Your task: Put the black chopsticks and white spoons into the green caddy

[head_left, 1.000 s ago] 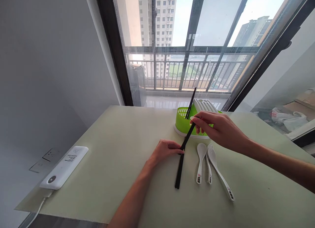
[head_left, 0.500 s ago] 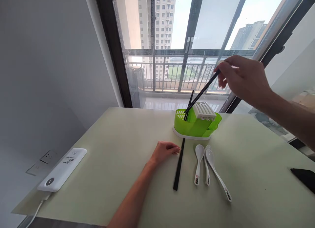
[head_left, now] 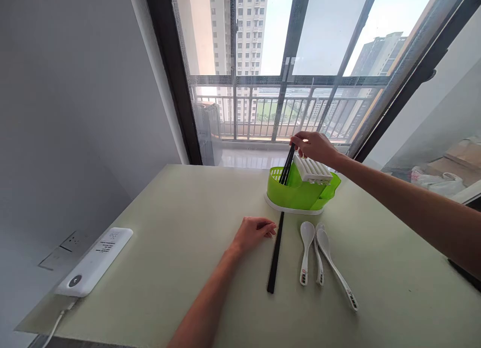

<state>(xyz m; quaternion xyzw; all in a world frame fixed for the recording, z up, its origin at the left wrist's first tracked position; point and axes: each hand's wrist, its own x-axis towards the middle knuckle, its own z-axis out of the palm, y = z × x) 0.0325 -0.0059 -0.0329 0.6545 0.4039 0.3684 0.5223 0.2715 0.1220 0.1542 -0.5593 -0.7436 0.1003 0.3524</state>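
Note:
Black chopsticks [head_left: 287, 166] stand in the left basket of a green cutlery holder [head_left: 293, 197], leaning right. My right hand [head_left: 314, 146] is closed on their upper ends, above the holder's white slotted part [head_left: 312, 168]. On the table, my left hand [head_left: 256, 232] rests with curled fingers and nothing visible in them. Its fingertips are beside more black chopsticks [head_left: 275, 255], which lie lengthwise in front of the holder. Right of these lie white spoons: one on its own [head_left: 306, 238], and a pair [head_left: 330, 255] with overlapping bowls.
A white power bank [head_left: 95, 260] with a cable [head_left: 56, 325] lies at the table's left edge. Behind the table [head_left: 176, 228] is a dark-framed window [head_left: 287, 80]. A dark object [head_left: 463, 274] shows partly beneath my right forearm.
My right hand has come down and left, lowering its chopsticks from a slant to stand with the others in the green holder. My left hand has hardly moved.

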